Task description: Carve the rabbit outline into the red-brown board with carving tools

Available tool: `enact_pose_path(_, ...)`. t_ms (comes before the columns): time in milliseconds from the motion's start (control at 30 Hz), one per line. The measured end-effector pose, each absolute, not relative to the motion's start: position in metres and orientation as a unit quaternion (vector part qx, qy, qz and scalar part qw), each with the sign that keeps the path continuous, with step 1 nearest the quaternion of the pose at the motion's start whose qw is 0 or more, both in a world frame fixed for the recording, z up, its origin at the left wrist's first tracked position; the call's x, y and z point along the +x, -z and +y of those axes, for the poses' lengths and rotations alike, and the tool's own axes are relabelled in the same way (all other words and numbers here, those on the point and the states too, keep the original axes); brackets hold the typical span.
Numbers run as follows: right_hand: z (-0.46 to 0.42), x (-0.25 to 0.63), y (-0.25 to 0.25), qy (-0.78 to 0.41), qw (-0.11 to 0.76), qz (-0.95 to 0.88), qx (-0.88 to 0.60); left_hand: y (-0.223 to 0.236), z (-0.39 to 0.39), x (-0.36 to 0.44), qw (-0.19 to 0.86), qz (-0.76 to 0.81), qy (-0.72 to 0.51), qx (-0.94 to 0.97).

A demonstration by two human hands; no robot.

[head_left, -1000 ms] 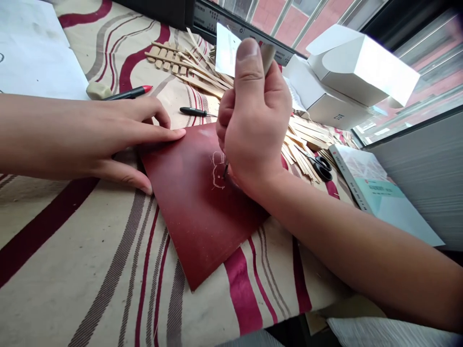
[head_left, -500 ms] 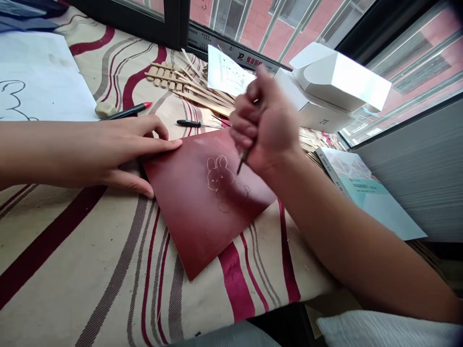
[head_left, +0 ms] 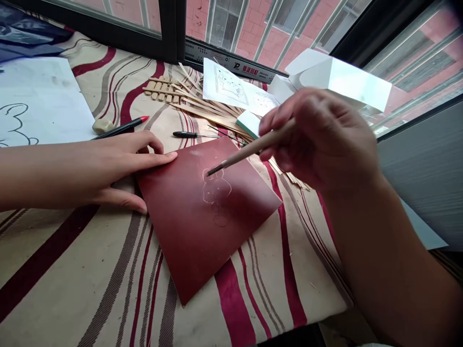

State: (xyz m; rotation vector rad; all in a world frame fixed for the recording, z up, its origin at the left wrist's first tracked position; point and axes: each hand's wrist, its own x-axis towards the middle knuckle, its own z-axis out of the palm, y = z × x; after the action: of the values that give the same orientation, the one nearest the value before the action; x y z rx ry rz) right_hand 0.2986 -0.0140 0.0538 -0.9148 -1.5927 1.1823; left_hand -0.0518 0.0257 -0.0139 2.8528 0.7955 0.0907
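Observation:
A dark red board (head_left: pixel 202 226) lies tilted on the striped cloth, with a pale rabbit outline (head_left: pixel 216 192) scratched into it. My left hand (head_left: pixel 119 166) rests flat at the board's upper left corner, fingers stretched out and the fingertips on its edge. My right hand (head_left: pixel 321 140) hovers above the board's right side, fingers closed round a wooden-handled carving tool (head_left: pixel 249 148). The tool lies almost level, its dark tip pointing left and sitting just above the rabbit's ears.
A red-tipped pen (head_left: pixel 121 127) and an eraser (head_left: pixel 102 126) lie behind my left hand, a black tool (head_left: pixel 190 135) beyond the board. Bamboo strips (head_left: pixel 188 99), a printed sheet (head_left: pixel 235 89) and white boxes (head_left: pixel 340 79) sit by the window. White drawing paper (head_left: pixel 39 101) lies far left.
My right hand has lifted off the board and swung right, turning the tool from upright to nearly level. The whole rabbit outline has come into sight. My left hand has stayed put.

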Motion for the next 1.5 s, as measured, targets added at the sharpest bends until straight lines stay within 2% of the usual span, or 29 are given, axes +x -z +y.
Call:
enact_pose_path(167, -0.006, 0.313, -0.048, -0.507, 0.357, -0.689, -0.375, 0.016, 0.026, -0.055, 0.079, 0.258, -0.045, 0.962)
enact_pose_path(467, -0.002, 0.328, -0.058, -0.460, 0.217, -0.761, -0.402, 0.013, 0.023, -0.053, 0.085, 0.265, -0.045, 0.959)
enact_pose_path(600, -0.004, 0.332, -0.061, -0.410, 0.186, -0.800, -0.396, 0.011, 0.022, -0.054, 0.081, 0.259, -0.036, 0.962)
enact_pose_path(667, -0.004, 0.332, -0.061, -0.384, 0.207, -0.805, -0.401, 0.010, 0.019, -0.054, 0.078, 0.263, -0.029, 0.961)
enact_pose_path(733, -0.003, 0.330, -0.059, -0.375, 0.267, -0.792, -0.400, 0.008, 0.013, -0.052, 0.070, 0.278, -0.027, 0.958)
enact_pose_path(900, 0.004, 0.320, -0.046, -0.463, 0.433, -0.711, -0.304, 0.003, -0.002, -0.044, 0.048, 0.327, 0.004, 0.944)
enact_pose_path(1067, 0.010, 0.308, -0.031, -0.463, 0.557, -0.641, -0.255, 0.003, -0.008, -0.036, 0.038, 0.326, 0.010, 0.944)
enact_pose_path(1267, 0.008, 0.280, -0.025, -0.533, 0.571, -0.551, -0.295, 0.014, -0.019, -0.023, -0.012, 0.315, -0.043, 0.948)
enact_pose_path(1500, 0.027, 0.244, -0.022, -0.657, 0.490, -0.453, -0.351, 0.020, -0.033, 0.004, -0.023, 0.366, -0.075, 0.927)
